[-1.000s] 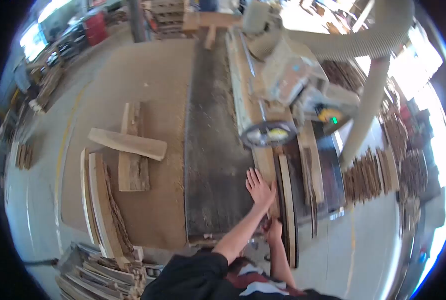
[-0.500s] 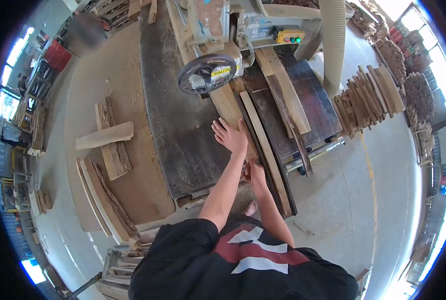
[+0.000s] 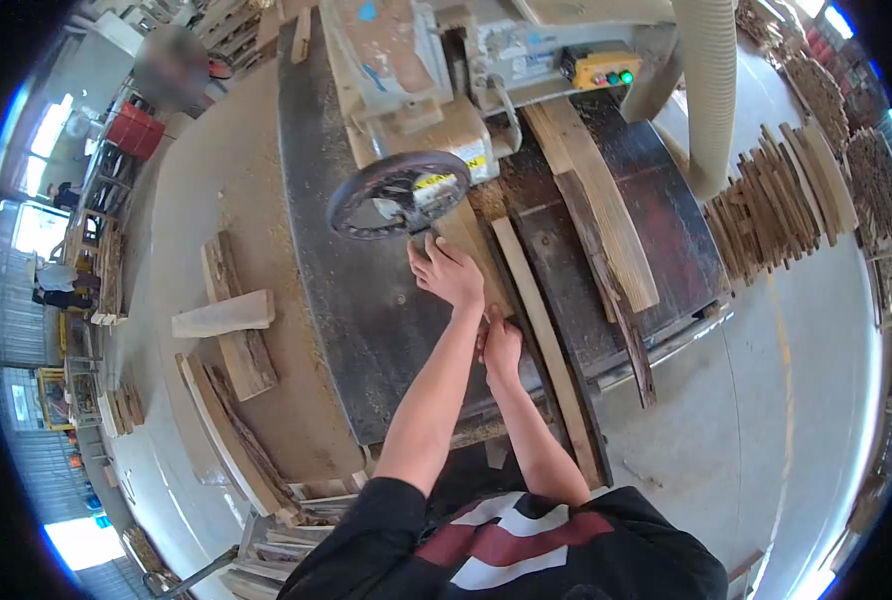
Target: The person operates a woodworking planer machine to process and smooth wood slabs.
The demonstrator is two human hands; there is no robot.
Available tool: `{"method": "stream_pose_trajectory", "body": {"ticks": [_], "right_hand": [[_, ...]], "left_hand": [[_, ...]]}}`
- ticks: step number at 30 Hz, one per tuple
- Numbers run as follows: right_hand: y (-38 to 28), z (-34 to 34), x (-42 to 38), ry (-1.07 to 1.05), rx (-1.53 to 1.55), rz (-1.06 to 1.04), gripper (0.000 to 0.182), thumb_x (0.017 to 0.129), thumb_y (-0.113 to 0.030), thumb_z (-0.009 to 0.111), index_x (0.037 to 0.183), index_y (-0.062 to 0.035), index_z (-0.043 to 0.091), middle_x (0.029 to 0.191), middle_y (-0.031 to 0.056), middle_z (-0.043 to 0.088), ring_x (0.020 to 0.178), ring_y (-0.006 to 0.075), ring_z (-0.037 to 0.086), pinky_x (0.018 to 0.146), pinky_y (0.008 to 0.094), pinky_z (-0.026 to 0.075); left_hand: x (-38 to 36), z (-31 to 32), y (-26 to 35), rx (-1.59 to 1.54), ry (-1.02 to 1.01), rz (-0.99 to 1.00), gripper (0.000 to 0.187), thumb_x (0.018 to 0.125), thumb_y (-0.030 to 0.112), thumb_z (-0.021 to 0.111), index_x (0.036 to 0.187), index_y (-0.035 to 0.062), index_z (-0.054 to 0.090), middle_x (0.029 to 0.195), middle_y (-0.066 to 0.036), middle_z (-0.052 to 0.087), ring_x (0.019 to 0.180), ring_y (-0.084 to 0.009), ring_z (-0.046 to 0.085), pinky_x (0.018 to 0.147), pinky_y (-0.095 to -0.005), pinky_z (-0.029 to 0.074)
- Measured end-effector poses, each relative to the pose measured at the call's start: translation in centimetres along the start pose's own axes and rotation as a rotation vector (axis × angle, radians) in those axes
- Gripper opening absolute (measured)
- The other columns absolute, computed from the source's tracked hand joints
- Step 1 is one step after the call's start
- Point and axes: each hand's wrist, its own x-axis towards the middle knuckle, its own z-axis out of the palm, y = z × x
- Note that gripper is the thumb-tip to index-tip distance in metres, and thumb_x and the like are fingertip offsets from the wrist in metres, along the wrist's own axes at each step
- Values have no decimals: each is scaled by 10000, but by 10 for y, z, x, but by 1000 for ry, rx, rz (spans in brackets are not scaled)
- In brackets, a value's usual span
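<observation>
A wooden board [image 3: 479, 247] lies lengthwise on the dark machine table, its far end running under the machine head [image 3: 421, 130]. My left hand [image 3: 451, 276] rests by the board's left edge, just below the black handwheel [image 3: 399, 195], its fingers apart and slightly bent. Closer to me, my right hand [image 3: 502, 350] is closed at the board's near end, with the thumb forward; part of its grip is hidden. Right of both hands runs a long guide rail with a pale wooden strip [image 3: 541, 335].
Two more boards [image 3: 611, 220] lie on the table's right side, near a ribbed hose [image 3: 706, 100]. A yellow control box [image 3: 606, 70] shows a lit green button. Several planks rest on the brown side surface [image 3: 296, 420] at left. Stacked slats [image 3: 781, 205] stand at right.
Both hands have moved forward with the board toward the machine head. My left hand is now close beneath the handwheel, its fingers more bent. The camera view has shifted.
</observation>
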Motion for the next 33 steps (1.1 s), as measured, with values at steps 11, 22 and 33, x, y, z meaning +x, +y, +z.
{"method": "stream_pose_trajectory", "body": {"ticks": [11,22,33], "right_hand": [[-46,75,83,-111,106,5,453,1027,-499,537,907,-64,569,606,-20,484,558,113,542,430,220,323],[-47,108,99,-219,-215,-395,274,1003,-415,626,949,-148,657,797,-2,679,650,101,633,530,218,431],[50,-33,-7,-405,69,-210,229,1041,-256,588,1141,-58,643,960,72,698,825,165,686,658,298,554]], "left_hand": [[121,-107,-155,-367,476,-475,486,968,290,651,1351,31,503,1388,-193,417,1302,-364,424,1050,-529,378],[250,-168,-287,-632,296,-878,850,775,397,853,1344,-29,387,1241,-204,598,1109,-339,632,954,-515,488],[30,-307,-288,-1511,-584,-1334,325,1024,392,457,979,88,562,717,-78,599,595,-261,613,599,-397,458]]}}
